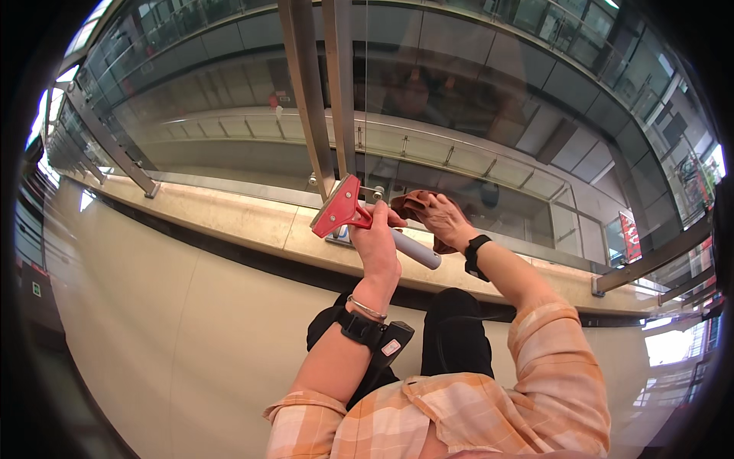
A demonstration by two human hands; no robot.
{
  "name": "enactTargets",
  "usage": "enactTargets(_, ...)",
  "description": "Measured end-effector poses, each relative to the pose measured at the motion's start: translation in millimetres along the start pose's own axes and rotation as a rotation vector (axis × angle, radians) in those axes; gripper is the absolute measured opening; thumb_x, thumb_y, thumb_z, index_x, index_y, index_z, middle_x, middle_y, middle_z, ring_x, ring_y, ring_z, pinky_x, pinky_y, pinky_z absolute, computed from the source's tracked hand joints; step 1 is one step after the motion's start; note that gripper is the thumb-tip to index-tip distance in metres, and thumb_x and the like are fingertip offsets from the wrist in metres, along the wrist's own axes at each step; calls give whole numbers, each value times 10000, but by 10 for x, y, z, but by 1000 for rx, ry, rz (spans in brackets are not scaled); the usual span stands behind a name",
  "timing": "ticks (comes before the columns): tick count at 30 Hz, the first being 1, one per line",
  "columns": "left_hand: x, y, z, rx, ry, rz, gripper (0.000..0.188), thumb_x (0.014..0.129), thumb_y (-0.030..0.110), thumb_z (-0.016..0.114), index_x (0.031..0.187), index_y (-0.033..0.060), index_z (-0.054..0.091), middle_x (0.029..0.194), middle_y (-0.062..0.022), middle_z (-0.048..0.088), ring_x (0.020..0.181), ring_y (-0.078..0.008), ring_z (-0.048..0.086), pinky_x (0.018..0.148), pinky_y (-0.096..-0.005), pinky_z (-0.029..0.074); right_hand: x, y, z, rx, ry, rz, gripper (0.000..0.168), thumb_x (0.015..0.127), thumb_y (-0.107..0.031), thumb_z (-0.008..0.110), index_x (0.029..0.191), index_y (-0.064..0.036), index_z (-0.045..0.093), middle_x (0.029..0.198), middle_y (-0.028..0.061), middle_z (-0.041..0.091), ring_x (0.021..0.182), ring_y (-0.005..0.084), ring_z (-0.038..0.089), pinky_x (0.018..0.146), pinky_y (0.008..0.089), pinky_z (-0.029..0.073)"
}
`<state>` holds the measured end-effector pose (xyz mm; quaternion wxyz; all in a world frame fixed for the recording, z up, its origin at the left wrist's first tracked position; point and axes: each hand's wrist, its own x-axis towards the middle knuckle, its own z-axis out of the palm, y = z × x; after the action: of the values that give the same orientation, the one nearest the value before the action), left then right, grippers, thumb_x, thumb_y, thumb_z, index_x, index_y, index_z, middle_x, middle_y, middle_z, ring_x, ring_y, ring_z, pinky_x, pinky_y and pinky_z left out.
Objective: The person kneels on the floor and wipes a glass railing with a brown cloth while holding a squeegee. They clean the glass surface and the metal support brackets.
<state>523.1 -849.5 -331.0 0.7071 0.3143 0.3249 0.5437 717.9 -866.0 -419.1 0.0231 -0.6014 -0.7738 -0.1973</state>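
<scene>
My left hand (377,241) grips a scraper (339,211) with a red head and a grey handle. Its wide head points up and left, close to the foot of a steel railing post (343,115). To the right, my right hand (446,221) holds a bunched brown cloth (421,201) against or just in front of the lower glass panel (459,143); whether it touches the glass I cannot tell. Between the two hands, near the post, a round metal glass fixing (378,193) shows. Part of the cloth hangs below my right hand.
A pale stone ledge (252,221) with a dark base strip runs beneath the glass railing. More steel posts stand at the left (123,155) and right (654,258). Smooth beige floor (137,275) lies on my side. Lower levels with railings show through the glass.
</scene>
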Motion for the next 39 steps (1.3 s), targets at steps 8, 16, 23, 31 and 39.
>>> enactTargets(8, 85, 58, -112, 36, 69, 21, 161, 871, 134, 550, 753, 49, 482, 656, -59, 564, 624, -170, 566, 638, -299, 447, 1214, 147, -1144, -91, 653, 128, 408, 729, -177, 535, 1130, -136, 594, 1192, 10, 515, 1077, 214, 480, 826, 335, 400)
enactTargets(16, 106, 188, -193, 39, 110, 46, 175, 875, 134, 547, 742, 40, 483, 654, -63, 569, 659, -164, 560, 687, -304, 444, 221, -195, 187, 67, 131, -39, 478, 649, -95, 599, 1126, -69, 597, 1297, 4, 420, 1257, 180, 347, 803, 305, 418)
enactTargets(23, 106, 152, -196, 59, 77, 42, 184, 883, 148, 556, 748, 46, 486, 665, -55, 567, 649, -156, 564, 663, -295, 438, -62, -370, 748, -92, -97, -110, 277, 793, -147, 509, 1014, -72, 657, 1061, 18, 541, 1042, 175, 454, 867, 293, 357)
enactTargets(31, 105, 47, -149, 87, 81, 9, 169, 887, 152, 557, 769, 52, 488, 670, -48, 571, 630, -151, 568, 621, -288, 440, 321, -586, 973, -97, 3, -126, 241, 790, -177, 513, 956, -97, 668, 1095, 34, 533, 1058, 163, 454, 874, 308, 321)
enactTargets(39, 81, 73, -145, 102, 40, -20, 160, 896, 156, 539, 776, 61, 492, 701, -45, 567, 666, -155, 559, 664, -298, 427, -501, -269, 1114, 326, -177, -71, 169, 766, -74, 512, 874, -133, 628, 1030, 93, 522, 1018, 232, 447, 904, 316, 309)
